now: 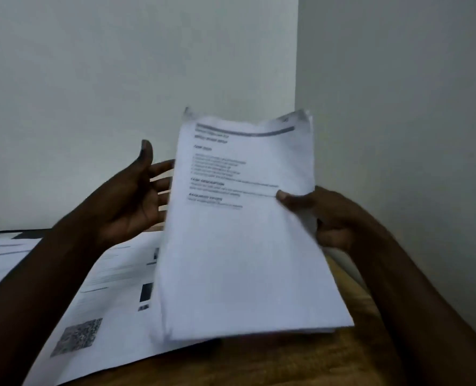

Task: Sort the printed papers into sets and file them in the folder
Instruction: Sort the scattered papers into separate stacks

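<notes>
A stack of printed papers (239, 246) is raised above the table, tilted up toward me, its top sheet showing lines of black text. My right hand (326, 215) grips the stack's right edge, thumb pressed on the front sheet. My left hand (139, 196) hovers just left of the stack with palm open and fingers straight; its fingertips pass behind the stack's left edge. Another printed sheet (105, 302) with a QR code lies flat on the table below. More printed pages (0, 260) lie at the far left on a dark folder (22, 234).
The wooden table (287, 360) shows at the bottom and right of the papers. White walls meet in a corner (296, 65) right behind the table. A light strip (348, 266) lies under my right hand along the table's right side.
</notes>
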Tool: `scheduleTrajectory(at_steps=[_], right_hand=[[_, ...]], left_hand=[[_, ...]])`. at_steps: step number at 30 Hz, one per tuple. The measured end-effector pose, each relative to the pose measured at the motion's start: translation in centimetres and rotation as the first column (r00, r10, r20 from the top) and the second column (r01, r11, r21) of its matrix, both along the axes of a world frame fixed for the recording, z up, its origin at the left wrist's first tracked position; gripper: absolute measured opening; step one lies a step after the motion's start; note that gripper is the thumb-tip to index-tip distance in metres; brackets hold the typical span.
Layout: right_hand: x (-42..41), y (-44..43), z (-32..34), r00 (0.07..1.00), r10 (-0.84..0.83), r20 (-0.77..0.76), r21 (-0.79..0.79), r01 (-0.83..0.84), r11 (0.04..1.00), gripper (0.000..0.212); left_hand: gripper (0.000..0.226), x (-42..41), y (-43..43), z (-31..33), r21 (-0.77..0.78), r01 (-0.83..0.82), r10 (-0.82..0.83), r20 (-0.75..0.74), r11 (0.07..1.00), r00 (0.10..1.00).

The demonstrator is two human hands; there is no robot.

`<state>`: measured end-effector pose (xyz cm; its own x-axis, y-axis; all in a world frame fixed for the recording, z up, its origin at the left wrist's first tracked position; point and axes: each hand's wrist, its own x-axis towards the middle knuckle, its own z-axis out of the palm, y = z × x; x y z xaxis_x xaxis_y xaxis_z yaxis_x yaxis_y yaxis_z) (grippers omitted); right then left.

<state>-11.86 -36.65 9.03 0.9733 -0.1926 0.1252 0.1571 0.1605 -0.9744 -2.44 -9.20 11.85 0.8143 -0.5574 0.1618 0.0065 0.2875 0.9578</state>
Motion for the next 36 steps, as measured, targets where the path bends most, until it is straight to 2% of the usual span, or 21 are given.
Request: scheduleTrajectory(at_steps=[2,5,8,10,14,19,24,29,31,34,36], right_hand=[[0.2,2.2,-0.8,0.985,0.142,-0.102,-0.027,-0.145,0.989,0.017],[0.9,4.0,-2.0,0.940,0.267,-0.210,-0.063,-0.286,0.956,0.034],[1.2,4.7,-2.5,0.921,0.340,-0.191,-0.083,-0.360,0.929,0.029],[1.5,4.8,-2.7,0.947,0.291,-0.135,-0.128,-0.308,0.943,0.036],[3.0,4.7,-3.5,0.999,0.027,0.017,-0.263,-0.022,0.965,0.035],[5.7,4.3,-3.4,0.967,-0.136,0.215,-0.411,0.216,0.885,0.026],[9.1,5.2,-3.8,0.941,-0.179,0.288,-0.466,0.301,0.832,0.025],[9.9,5.6,-5.2,0.927,-0.226,0.299,-0.413,0.339,0.845,0.026],[9.7,5.3,-5.3,0.931,-0.218,0.292,-0.403,0.326,0.855,0.028],[9.3,5.2,-5.5,0.932,-0.187,0.310,-0.418,0.310,0.854,0.027],[9.2,5.3,-5.6,0.931,-0.165,0.326,-0.439,0.304,0.846,0.024]], left_hand=[[0.059,-0.7,0.4,0.3,0.045,0.036,-0.035,-0.021,0.998,0.999],[0.044,-0.9,1.3,-0.5,0.054,-0.023,0.028,-0.081,0.998,0.996],[0.050,-0.2,2.9,-2.6,0.061,-0.081,0.089,-0.133,0.995,0.987],[0.049,0.0,3.4,-4.4,0.058,-0.084,0.092,-0.153,0.995,0.984],[0.034,-0.3,2.7,-7.0,0.064,-0.057,0.062,-0.079,0.996,0.995],[0.029,-0.1,1.9,-8.2,0.058,-0.087,0.088,-0.004,0.995,0.996],[0.033,1.1,2.5,-9.7,0.004,-0.176,0.176,-0.028,0.984,0.984],[0.044,2.5,2.7,-9.3,-0.073,-0.237,0.243,0.085,0.969,0.966],[0.038,2.8,2.8,-8.9,-0.059,-0.252,0.257,0.102,0.966,0.961],[0.021,3.0,2.8,-8.9,-0.047,-0.364,0.367,0.136,0.930,0.920],[0.018,2.9,2.8,-9.3,-0.039,-0.412,0.413,0.143,0.910,0.899]])
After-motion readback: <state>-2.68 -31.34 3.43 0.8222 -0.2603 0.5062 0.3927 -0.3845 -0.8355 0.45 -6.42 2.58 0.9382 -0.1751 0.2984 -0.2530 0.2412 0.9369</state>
